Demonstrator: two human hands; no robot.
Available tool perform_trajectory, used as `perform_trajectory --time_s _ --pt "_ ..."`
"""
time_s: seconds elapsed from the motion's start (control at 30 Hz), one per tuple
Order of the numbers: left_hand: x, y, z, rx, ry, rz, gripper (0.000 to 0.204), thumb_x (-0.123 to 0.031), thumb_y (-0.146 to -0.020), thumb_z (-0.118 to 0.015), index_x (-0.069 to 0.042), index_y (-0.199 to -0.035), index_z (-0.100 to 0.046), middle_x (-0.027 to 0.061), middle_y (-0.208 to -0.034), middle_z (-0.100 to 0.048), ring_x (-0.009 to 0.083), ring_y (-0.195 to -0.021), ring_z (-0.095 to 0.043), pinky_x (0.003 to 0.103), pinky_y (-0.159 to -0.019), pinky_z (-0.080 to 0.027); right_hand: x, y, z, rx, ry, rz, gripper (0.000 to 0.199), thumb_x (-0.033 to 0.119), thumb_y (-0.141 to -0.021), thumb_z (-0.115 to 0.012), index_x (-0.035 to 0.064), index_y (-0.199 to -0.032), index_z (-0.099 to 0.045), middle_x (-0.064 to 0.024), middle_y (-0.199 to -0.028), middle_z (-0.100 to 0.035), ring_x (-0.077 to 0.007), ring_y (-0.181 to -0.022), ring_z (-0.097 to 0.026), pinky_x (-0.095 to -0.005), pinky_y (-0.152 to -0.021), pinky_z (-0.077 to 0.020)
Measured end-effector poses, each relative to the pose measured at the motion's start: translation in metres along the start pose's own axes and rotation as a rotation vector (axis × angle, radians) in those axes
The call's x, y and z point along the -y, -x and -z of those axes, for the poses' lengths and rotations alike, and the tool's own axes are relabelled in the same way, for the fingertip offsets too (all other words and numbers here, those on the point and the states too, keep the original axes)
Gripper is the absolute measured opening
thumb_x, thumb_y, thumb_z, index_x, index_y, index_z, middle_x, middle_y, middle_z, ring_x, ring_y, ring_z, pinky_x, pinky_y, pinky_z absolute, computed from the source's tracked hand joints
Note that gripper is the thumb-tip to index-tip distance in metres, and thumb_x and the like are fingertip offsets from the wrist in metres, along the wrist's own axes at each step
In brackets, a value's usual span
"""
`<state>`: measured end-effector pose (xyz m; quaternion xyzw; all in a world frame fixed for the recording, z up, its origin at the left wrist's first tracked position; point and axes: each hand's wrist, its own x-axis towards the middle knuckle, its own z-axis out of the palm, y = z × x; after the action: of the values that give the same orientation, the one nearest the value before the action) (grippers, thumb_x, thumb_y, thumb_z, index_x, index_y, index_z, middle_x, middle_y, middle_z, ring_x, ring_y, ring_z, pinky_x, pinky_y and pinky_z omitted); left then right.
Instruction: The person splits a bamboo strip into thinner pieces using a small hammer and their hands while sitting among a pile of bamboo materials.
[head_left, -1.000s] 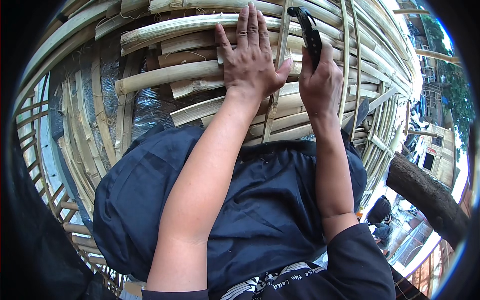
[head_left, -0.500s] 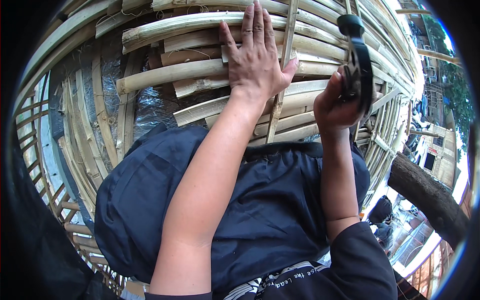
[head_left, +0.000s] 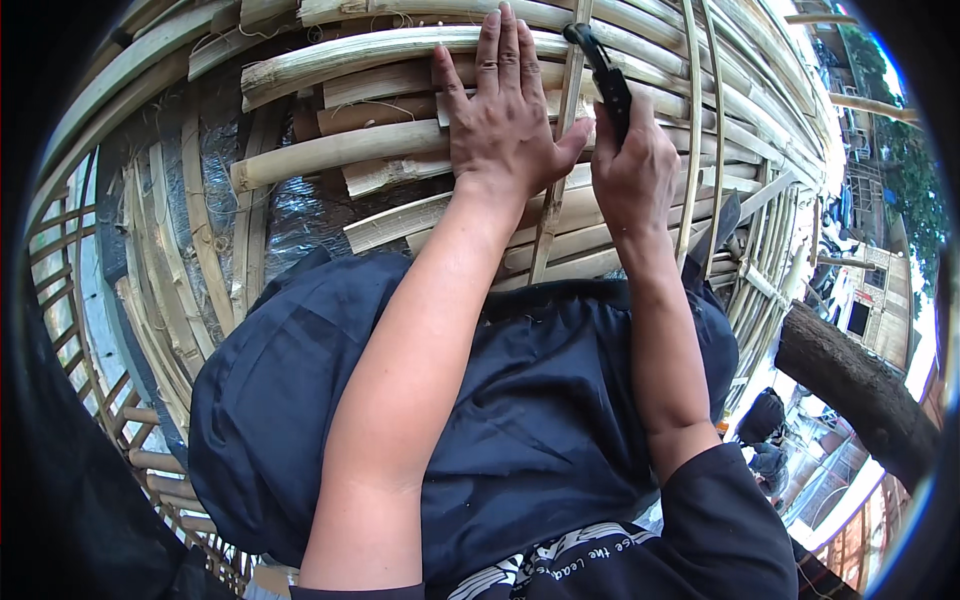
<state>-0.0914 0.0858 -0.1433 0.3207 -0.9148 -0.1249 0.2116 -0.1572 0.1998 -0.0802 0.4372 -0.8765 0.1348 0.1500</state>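
Observation:
My left hand [head_left: 508, 140] lies flat with spread fingers on a bed of split bamboo slats [head_left: 335, 155]. Its thumb reaches the narrow bamboo strip [head_left: 548, 225] that crosses over the slats. In my right hand [head_left: 640, 170] is a black hammer [head_left: 613, 100], gripped by its handle just right of that strip. The hammer's head [head_left: 582, 38] is down at the strip, beyond my left thumb; whether it touches cannot be made out. No nail can be seen under it.
Shiny foil sheeting [head_left: 310, 215] shows between slats at the left. Two more thin cross strips [head_left: 692, 150] run right of my right hand. A bamboo lattice [head_left: 60, 275] borders the far left. A thick brown log [head_left: 855, 375] juts in at the right, above ground far below.
My right hand has swung the hammer down and left, from raised near the right cross strips to the strip beside my left thumb. My left hand stays flat, almost unmoved.

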Motion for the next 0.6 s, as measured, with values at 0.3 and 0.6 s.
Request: perform_trajectory --time_s 0.3,0.6 --pt "-0.005 -0.001 -0.009 -0.001 0.018 -0.019 0.113 -0.076 -0.087 -0.044 0.005 -0.161 -0.02 0.0206 -0.173 -0.001 0.0299 -0.161 0.006 0.066 -0.124 0.005 -0.013 0.01 0.001 -0.503 -0.169 0.281 0.029 0.019 -0.1 -0.066 0.0049 -0.123 -0.058 -0.0165 -0.083 -0.068 -0.0351 -0.072 -0.07 -0.0443 -0.063 -0.054" --pt "-0.004 0.002 0.001 -0.029 0.06 -0.016 0.115 -0.074 -0.084 -0.051 0.006 -0.161 -0.02 0.0208 -0.173 -0.004 0.0291 -0.161 0.002 0.066 -0.125 0.002 -0.027 0.008 -0.002 -0.35 -0.071 0.251 0.024 0.019 -0.1 -0.067 0.0096 -0.12 -0.061 -0.0158 -0.08 -0.069 -0.0337 -0.066 -0.069 -0.04 -0.06 -0.0545"
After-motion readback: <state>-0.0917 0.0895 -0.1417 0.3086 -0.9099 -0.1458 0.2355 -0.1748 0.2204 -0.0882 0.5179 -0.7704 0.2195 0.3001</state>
